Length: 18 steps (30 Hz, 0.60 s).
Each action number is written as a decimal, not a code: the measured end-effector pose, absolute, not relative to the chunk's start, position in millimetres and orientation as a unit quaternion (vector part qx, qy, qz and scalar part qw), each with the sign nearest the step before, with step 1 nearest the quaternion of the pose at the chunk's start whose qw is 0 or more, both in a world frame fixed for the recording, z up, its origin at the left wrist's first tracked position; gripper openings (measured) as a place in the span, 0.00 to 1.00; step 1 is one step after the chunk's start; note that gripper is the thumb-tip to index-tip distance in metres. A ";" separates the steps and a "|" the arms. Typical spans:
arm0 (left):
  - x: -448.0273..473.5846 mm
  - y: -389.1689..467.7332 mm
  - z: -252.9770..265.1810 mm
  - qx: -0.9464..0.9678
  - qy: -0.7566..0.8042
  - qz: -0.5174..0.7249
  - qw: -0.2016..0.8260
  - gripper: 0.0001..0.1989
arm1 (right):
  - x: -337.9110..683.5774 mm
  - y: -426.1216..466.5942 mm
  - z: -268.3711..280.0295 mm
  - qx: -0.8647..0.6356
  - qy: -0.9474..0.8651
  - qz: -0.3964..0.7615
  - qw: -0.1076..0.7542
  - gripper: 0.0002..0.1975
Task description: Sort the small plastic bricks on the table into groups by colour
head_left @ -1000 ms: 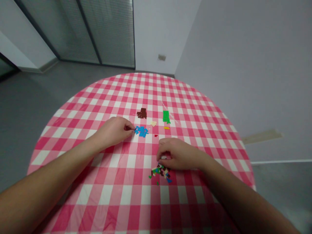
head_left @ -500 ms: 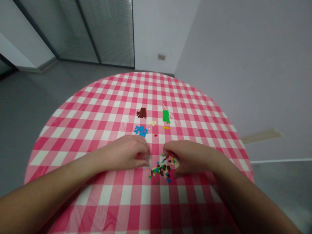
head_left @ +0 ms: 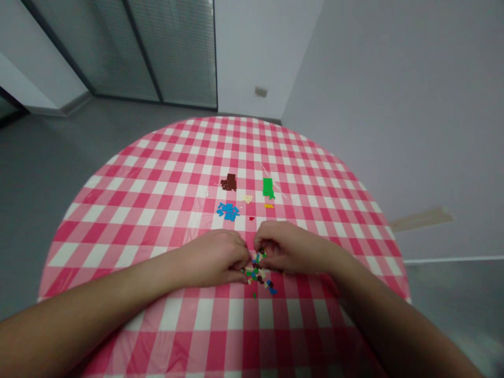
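Head view: mixed toy-brick pile (head_left: 258, 274) flanked by left hand (head_left: 220, 257) and right hand (head_left: 289, 247), curled, just apart; grip cannot be told. Blue bricks (head_left: 229, 212) laid beyond, on gingham tablecloth (head_left: 181, 315).

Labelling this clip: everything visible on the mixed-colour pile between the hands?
The mixed pile is a loose scatter of tiny, plastic-looking pieces: green, blue, brown and cream. It lies on the red-and-white checked tablecloth, with one green piece apart on the near side. The left hand is at its left edge; the right hand partly covers its right side. Exact shapes, and whether any piece is pinched, are too small to tell.
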<state>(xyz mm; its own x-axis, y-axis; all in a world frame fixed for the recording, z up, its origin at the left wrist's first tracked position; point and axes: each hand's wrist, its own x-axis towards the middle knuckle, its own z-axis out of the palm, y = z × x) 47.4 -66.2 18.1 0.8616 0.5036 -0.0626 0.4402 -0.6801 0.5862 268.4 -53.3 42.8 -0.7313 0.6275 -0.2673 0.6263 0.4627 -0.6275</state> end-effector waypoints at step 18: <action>45.7 -62.0 11.5 0.913 0.174 0.132 0.346 0.09 | 267.0 -65.1 41.2 -0.242 -0.866 0.419 -0.128 0.12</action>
<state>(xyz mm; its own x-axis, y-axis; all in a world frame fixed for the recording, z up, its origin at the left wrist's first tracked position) 45.7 -62.0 11.5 0.9051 0.4079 0.1202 0.2257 -0.7005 0.6770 267.0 -65.1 41.2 -0.8499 0.3129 -0.4239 0.5266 0.5318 -0.6632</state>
